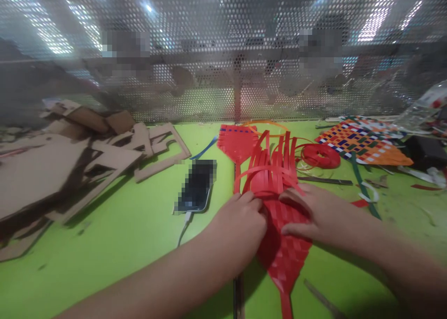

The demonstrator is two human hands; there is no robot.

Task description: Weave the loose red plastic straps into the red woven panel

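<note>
Red weave: the red woven piece lies on the desk right in front of the person, its narrow tail pointing toward them and a bunch of loose red strips sticking up at the far end.
Left hand: the left hand is at the weave's left edge, fingers curled (can't tell whether they're actually pinching a strip, the knuckles hide it).
Right hand: the right hand rests on the weave's right side, thumb and fingers apart.
Just beyond: a second red piece, with blue dashes along its top edge.
Right of the strips: a red coil, then a checkered weave in orange, white, green and blue, with a green strip nearby.
Far right: a black object and a clear bottle.
Left of the weave: a phone with a white cable plugged in.
Far left: a messy heap of cardboard.
Back: a perforated screen, everything behind it pretty blurry.
</note>
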